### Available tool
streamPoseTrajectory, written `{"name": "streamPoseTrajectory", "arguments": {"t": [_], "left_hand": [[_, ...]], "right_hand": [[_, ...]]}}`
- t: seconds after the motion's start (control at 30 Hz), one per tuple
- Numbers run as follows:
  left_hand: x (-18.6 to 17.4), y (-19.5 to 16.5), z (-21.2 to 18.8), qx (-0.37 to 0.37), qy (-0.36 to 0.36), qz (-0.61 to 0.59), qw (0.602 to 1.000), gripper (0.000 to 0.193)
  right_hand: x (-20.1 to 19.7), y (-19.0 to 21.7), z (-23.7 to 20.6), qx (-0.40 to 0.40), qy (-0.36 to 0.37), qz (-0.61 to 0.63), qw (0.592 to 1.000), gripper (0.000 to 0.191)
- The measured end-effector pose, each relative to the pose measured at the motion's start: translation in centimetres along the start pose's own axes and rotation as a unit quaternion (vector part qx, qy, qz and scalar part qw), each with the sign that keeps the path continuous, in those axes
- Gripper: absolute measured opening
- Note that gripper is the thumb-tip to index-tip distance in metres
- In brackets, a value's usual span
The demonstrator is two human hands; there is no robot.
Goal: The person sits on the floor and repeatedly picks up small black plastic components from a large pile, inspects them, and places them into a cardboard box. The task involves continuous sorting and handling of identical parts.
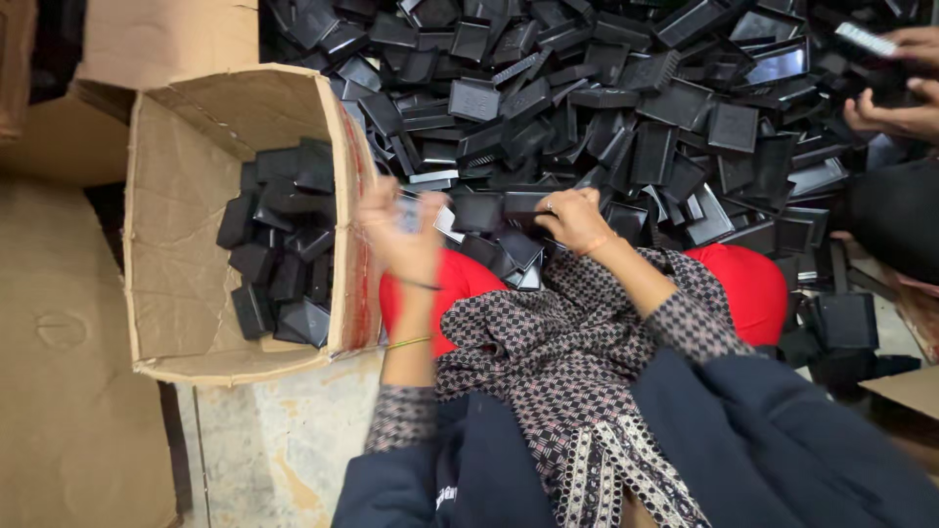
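A big heap of square black plastic caps (pixel 606 108) spreads in front of my knees. My left hand (pixel 403 231) is raised beside the cardboard box, blurred, with a small pale-faced piece (pixel 445 221) at its fingertips. My right hand (pixel 572 217) grips a black cap (pixel 523 203) at the near edge of the heap. The two hands are a short gap apart, above my red-clad knees.
An open cardboard box (pixel 171 225) on the left holds several black caps (pixel 284 244). Flattened cardboard (pixel 68 391) lies further left. Another person's hands (pixel 895 83) work at the top right, holding a pale flat piece. A black square part (pixel 846 318) sits at right.
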State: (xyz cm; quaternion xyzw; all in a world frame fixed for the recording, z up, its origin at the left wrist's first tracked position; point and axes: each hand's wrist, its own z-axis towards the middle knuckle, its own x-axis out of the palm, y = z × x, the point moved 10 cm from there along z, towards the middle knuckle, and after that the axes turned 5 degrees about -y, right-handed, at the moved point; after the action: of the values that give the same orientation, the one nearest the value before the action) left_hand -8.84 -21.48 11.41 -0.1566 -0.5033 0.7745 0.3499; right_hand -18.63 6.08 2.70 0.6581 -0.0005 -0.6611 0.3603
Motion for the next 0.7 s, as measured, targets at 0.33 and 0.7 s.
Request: {"name": "streamPoseTrajectory", "arguments": {"t": [0.33, 0.7], "left_hand": [[4.3, 12.3, -1.7, -0.304, -0.093, -0.372, 0.872, 0.057], [3.3, 14.9, -0.9, -0.391, -0.102, -0.383, 0.831, 0.019]], "right_hand": [[-4.7, 10.4, 4.0, -0.149, -0.114, 0.237, 0.953, 0.022], [3.4, 6.2, 6.5, -0.015, -0.052, 0.150, 0.987, 0.023]]}}
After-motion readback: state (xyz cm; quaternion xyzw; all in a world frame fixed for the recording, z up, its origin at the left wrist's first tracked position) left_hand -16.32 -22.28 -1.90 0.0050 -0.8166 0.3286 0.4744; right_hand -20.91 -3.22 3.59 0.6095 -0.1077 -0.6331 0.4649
